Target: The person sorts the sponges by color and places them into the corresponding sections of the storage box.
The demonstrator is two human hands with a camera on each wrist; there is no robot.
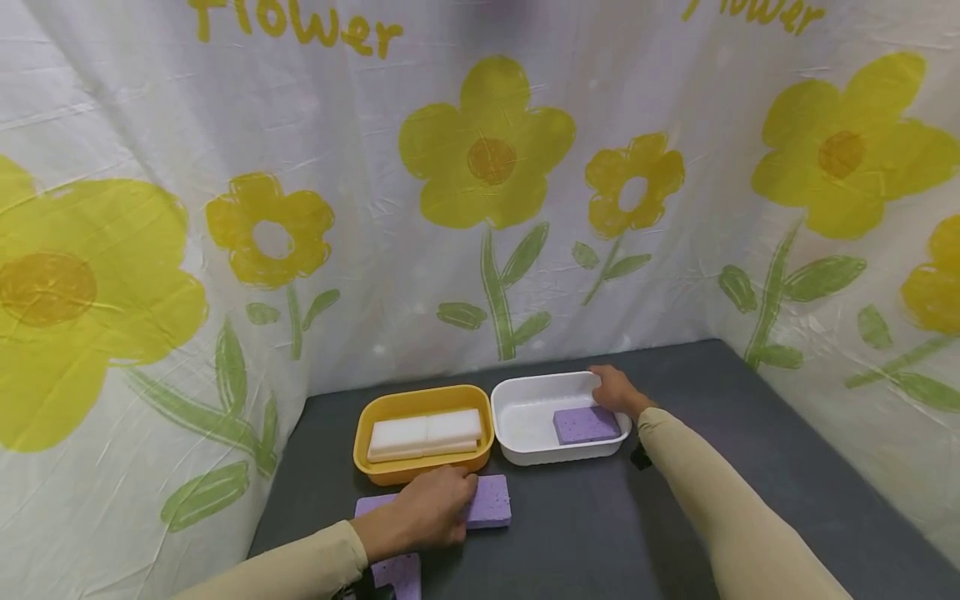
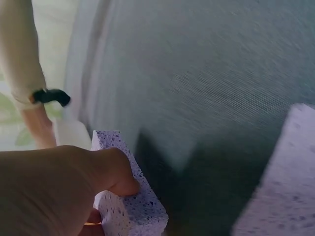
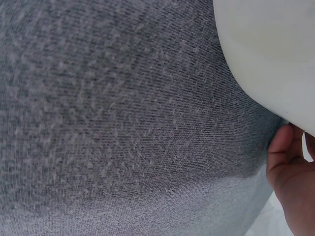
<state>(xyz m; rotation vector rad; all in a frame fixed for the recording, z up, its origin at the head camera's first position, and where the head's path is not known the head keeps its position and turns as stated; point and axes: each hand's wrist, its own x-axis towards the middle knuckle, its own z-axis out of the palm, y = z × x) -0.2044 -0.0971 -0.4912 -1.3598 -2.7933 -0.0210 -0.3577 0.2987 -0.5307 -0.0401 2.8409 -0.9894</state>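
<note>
My left hand (image 1: 438, 504) pinches a purple sponge (image 1: 491, 502) in front of the yellow tub. In the left wrist view the thumb lies along this speckled sponge (image 2: 133, 211). Purple also shows left of the hand, where I cannot tell whether it is a separate sponge. My right hand (image 1: 615, 390) holds the far right rim of a white tub (image 1: 525, 417), which contains one purple sponge (image 1: 585, 425). The right wrist view shows fingers (image 3: 283, 140) at the tub's edge; the rest of that grip is hidden.
A yellow tub (image 1: 365, 429) with white sponge-like blocks (image 1: 426, 433) stands left of the white tub. Another purple sponge (image 1: 402, 575) lies below my left wrist. The dark grey table (image 1: 570, 533) backs onto a flower-printed curtain (image 1: 375, 292).
</note>
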